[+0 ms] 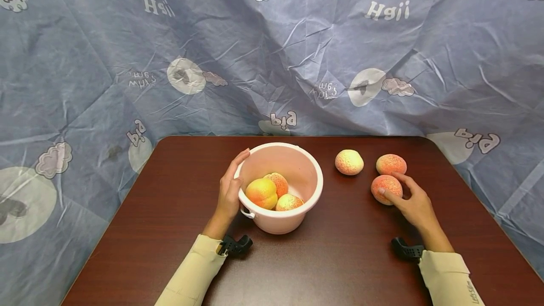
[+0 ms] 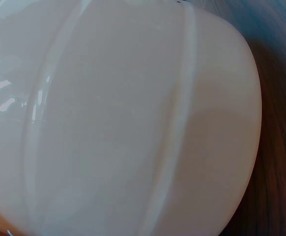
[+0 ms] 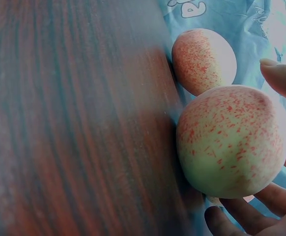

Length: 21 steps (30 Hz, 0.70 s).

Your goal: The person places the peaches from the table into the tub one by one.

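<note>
Right hand (image 1: 414, 204) has its grip curling round the near peach (image 1: 386, 189); left hand (image 1: 229, 191), fingers straight, steadies the bucket (image 1: 306, 211); seat the fingers fully before lifting.

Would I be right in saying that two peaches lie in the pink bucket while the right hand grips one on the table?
Not quite: the head view shows three peaches in the pink bucket, not two. The right hand does grip one peach on the table.
</note>
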Each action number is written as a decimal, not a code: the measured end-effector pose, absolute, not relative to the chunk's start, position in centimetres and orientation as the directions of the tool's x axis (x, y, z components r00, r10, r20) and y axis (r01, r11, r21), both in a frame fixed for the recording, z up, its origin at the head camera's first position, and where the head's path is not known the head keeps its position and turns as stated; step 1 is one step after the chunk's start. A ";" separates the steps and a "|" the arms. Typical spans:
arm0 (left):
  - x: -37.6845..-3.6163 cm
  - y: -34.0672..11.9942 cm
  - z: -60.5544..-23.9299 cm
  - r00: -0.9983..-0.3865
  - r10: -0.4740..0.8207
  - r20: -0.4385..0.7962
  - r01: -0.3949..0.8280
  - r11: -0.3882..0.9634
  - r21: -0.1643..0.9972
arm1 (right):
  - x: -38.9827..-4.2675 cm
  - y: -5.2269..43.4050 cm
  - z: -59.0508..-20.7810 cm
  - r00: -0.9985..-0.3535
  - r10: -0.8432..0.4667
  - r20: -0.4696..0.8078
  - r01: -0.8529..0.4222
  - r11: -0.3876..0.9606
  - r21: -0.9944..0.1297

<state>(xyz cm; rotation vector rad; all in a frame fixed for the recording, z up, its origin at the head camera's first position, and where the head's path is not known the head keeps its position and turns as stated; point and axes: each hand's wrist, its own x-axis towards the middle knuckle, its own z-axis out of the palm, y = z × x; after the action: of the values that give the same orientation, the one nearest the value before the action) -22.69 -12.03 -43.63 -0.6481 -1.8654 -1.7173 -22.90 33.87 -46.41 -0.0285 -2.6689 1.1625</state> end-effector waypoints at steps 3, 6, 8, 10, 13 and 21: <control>-21.8 -11.8 -42.3 -0.750 0.008 0.661 0.660 0.074 0.748 | -22.9 33.9 -46.5 -0.974 0.110 0.197 -0.069 0.686 -0.725; -21.0 -11.7 -41.4 -0.755 0.011 0.655 0.654 0.077 0.752 | -22.8 33.9 -46.6 -0.975 0.111 0.191 -0.064 0.684 -0.726; -20.7 -11.6 -41.1 -0.762 0.011 0.648 0.646 0.083 0.758 | -22.8 33.9 -46.6 -0.976 0.112 0.186 -0.060 0.685 -0.726; -20.7 -11.6 -41.1 -0.766 0.011 0.643 0.641 0.083 0.763 | -22.7 33.9 -46.7 -0.977 0.110 0.185 -0.060 0.687 -0.724; -20.7 -11.6 -41.1 -0.766 0.013 0.643 0.642 0.081 0.762 | -22.7 33.9 -46.8 -0.976 0.108 0.190 -0.063 0.692 -0.719; -20.7 -11.6 -41.0 -0.764 0.004 0.646 0.643 0.095 0.760 | -22.8 33.8 -46.8 -0.969 0.108 0.223 -0.084 0.702 -0.707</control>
<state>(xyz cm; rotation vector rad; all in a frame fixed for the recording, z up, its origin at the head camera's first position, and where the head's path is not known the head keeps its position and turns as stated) -20.68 -11.59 -41.04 -0.6324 -1.8904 -1.7152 -22.80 33.78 -46.84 -0.0190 -2.6638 1.1238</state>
